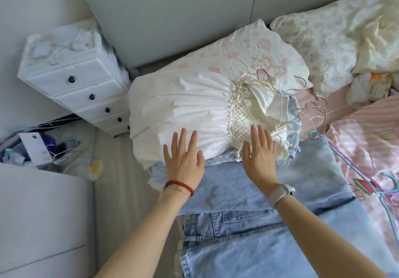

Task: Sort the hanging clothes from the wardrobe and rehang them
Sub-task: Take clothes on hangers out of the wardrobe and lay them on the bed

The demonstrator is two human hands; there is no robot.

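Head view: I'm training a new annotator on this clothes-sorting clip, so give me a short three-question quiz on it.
1. True or false: the left hand grips a hanger.
2. What does the white dress lie partly on? A) folded jeans B) the drawer unit C) the floor
3. Fill in: the right hand has its fingers ____ .

Key: 1 false, it is spread flat at the dress's edge. 2 A, the jeans. 3 spread.

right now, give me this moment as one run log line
left hand: open, flat on white dress | right hand: open, at dress bodice edge | dress: on hanger, lying on bed | jeans: spread below
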